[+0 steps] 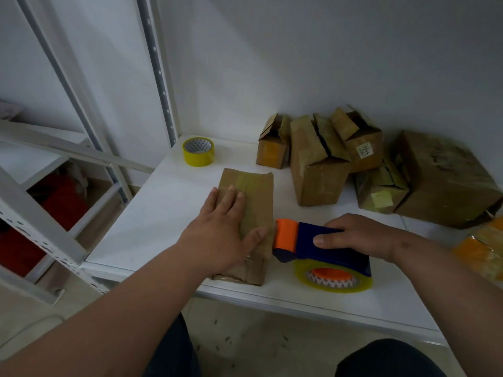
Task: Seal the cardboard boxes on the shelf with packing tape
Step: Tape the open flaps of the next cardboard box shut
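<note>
The small cardboard box lay at the front of the white shelf, its long axis running away from the person. The left hand pressed flat on its top, fingers straight. The right hand gripped the tape dispenser, its orange head touching the box's right edge, so that grip was nearer the seam.
</note>
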{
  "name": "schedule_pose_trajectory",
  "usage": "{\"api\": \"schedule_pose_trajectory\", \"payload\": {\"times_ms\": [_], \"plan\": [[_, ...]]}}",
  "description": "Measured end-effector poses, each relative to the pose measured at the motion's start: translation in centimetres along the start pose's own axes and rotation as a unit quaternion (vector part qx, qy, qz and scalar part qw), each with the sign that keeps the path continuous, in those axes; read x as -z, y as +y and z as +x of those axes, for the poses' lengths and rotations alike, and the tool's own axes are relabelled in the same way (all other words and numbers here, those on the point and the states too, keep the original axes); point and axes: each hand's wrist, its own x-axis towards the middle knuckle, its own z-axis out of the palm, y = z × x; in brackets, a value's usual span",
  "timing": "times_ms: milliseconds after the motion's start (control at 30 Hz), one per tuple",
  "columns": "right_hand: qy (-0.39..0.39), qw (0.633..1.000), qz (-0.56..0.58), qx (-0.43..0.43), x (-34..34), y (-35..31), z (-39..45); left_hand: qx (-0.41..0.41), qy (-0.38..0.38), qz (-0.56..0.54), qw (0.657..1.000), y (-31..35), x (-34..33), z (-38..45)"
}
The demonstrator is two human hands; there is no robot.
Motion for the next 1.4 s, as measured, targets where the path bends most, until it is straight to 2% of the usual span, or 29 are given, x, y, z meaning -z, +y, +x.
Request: {"api": "schedule_pose_trajectory", "payload": {"times_ms": [133,467,867,1100,1267,1400], "plan": [[-0.010,1.000,0.026,0.000,-0.1,1.1,-0.7,0.005,-0.029,0.001,1.000,0.1,0.3,0.1],[-0.005,0.998,0.062,0.007,0.5,3.1,-1.9,0.005,-0.040,-0.017,0.999,0.1,0.6,0.0],[-0.021,0.992,-0.126,-0.012,1.6,1.8,-1.2,0.003,-0.026,-0.024,0.999,0.0,0.5,0.0],[-0.054,0.967,-0.245,-0.041,1.7,-2.6,0.9,0.001,-0.026,-0.010,1.000,0.1,0.3,0.1],[-0.076,0.960,-0.257,-0.085,1.5,-5.5,2.2,0.000,-0.031,-0.005,1.000,0.2,0.2,0.2],[-0.077,0.971,-0.191,-0.118,1.7,-5.5,2.8,-0.003,-0.031,0.003,1.000,0.2,0.1,0.3]]}}
